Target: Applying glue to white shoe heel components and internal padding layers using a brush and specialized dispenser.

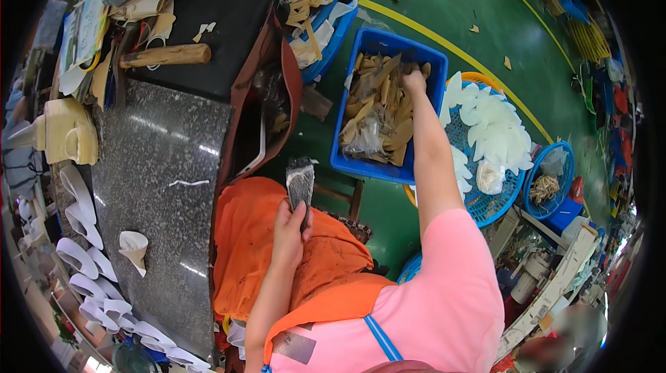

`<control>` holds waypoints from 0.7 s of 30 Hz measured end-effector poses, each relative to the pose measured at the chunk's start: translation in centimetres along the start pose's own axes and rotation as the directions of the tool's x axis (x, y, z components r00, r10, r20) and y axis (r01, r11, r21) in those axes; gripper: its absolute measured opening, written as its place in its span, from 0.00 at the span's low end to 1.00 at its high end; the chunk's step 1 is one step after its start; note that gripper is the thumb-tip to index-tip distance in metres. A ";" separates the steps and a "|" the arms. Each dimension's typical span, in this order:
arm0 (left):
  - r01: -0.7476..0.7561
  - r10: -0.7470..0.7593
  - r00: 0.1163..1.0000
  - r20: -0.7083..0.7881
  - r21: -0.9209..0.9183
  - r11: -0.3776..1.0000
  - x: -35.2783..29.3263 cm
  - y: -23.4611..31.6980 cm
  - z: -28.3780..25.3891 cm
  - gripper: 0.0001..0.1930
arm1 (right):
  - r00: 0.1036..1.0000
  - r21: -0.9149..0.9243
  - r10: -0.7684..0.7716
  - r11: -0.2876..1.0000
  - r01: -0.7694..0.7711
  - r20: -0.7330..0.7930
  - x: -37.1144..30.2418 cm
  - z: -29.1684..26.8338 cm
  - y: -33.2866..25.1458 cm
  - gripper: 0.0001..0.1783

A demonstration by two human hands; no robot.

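Note:
Over my lap, on the orange apron (253,241), my left hand (291,231) is closed around the handle of a flat brush (300,186). The brush points away from me and its face is crusted whitish grey. My right arm stretches forward into a blue rectangular bin (390,173). There my right hand (415,80) is among many tan curved pieces (381,106), near the bin's far right corner. Its fingers are mostly hidden, so whether they grip a piece does not show. A crumpled clear plastic bag (364,136) lies on the pieces.
Left of me is a dark stone worktop (159,179) with a cream curled piece (134,248) on it. Beyond lies a wooden-handled hammer (165,56) on a black pad. White pieces (492,127) fill a round blue basket (496,213). A brown pouch (288,106) hangs off the bench edge.

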State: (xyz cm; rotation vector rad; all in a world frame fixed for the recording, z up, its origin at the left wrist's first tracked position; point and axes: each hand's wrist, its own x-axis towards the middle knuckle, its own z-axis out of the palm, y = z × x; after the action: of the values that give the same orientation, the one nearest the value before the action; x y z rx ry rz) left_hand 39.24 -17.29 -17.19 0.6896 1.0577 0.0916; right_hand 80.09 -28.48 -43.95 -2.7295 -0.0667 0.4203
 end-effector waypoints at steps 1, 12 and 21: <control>0.023 -0.023 1.000 0.001 0.007 1.000 0.2 -0.3 0.1 0.03 | 0.997 0.005 -0.057 0.998 0.057 0.044 0.8 0.7 0.8 0.28; 0.073 -0.073 0.997 0.017 -0.006 0.997 0.8 -0.3 0.2 0.06 | 0.500 0.578 -0.460 0.810 -0.104 0.734 -8.8 -8.3 -3.6 0.10; 0.059 -0.059 0.998 0.024 -0.036 0.998 -0.1 0.0 0.0 0.06 | 0.960 0.167 -0.143 0.980 0.105 0.240 -10.0 3.4 -7.4 0.14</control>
State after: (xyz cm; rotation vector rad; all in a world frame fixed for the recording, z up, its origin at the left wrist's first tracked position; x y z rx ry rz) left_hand 39.17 -17.33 -17.15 0.6246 1.0515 0.0519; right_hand 69.59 -21.47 -41.36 -2.4919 -0.2612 0.7023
